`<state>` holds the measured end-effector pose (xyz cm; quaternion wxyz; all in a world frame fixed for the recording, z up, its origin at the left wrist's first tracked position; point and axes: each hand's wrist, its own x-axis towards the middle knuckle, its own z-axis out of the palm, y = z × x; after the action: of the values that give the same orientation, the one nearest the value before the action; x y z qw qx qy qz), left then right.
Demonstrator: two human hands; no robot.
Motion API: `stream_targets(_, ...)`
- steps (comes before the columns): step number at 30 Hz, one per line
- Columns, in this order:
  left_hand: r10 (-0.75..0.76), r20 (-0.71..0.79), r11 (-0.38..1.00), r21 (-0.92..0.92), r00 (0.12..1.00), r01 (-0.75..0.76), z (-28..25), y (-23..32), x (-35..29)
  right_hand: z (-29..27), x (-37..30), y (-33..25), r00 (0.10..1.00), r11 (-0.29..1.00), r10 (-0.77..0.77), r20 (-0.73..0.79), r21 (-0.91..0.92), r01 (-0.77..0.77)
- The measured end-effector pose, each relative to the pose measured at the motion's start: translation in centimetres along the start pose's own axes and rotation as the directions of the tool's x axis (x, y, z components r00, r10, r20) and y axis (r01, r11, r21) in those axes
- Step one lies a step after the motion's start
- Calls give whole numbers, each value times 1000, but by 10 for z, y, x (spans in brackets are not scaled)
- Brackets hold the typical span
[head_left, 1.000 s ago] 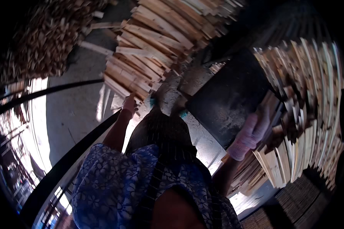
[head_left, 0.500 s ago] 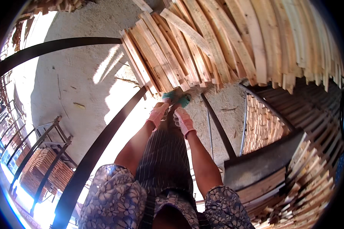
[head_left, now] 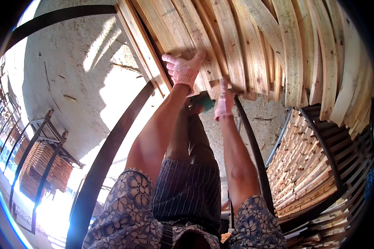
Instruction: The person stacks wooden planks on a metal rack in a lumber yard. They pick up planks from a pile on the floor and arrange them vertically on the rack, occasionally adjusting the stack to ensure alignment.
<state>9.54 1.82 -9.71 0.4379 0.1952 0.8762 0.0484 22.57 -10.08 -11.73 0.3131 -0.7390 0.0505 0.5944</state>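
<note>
My left hand (head_left: 183,69), in a pink glove, lies over the near part of the wooden boards (head_left: 172,25). Its fingers are spread apart, and no board is clasped in it. Closer to me, my right hand (head_left: 224,101), gloved in pink too, is at the near end of one wooden board (head_left: 215,90). One digit stretches along the top of that end; the other fingers are out of sight around it. Below the board ends, between my hands, a green shoe (head_left: 203,101) shows in part.
Dark metal bars (head_left: 112,157) run along my left, with another bar (head_left: 253,145) on my right. Stacked timber (head_left: 299,166) rises at the right. Further left, a metal frame (head_left: 50,128) stands by another wood stack (head_left: 43,166) on the sunlit concrete floor (head_left: 70,74).
My hands, close together in front of me before, have moved forward and apart. The left now rests over the boards with fingers spread; the right has reached a board end. My view has shifted forward.
</note>
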Motion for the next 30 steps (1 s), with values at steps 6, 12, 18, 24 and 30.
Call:
stream_targets(6,121,276,907,-421,954,7,-77,-5,-6,45,-95,38,967,933,-171,188,-284,220)
stream_targets(12,196,415,712,-683,889,162,-132,-3,4,10,-121,22,680,261,39,732,-665,700)
stream_targets(18,407,538,732,-675,738,89,-97,-64,83,-16,-150,-126,716,351,206,667,-734,582)
stream_targets(24,286,540,680,-697,792,230,-74,-58,87,18,20,-77,640,116,-713,287,-852,511)
stream_targets(30,328,507,664,-724,797,187,-78,-29,38,78,-4,-89,923,679,-333,193,-630,377)
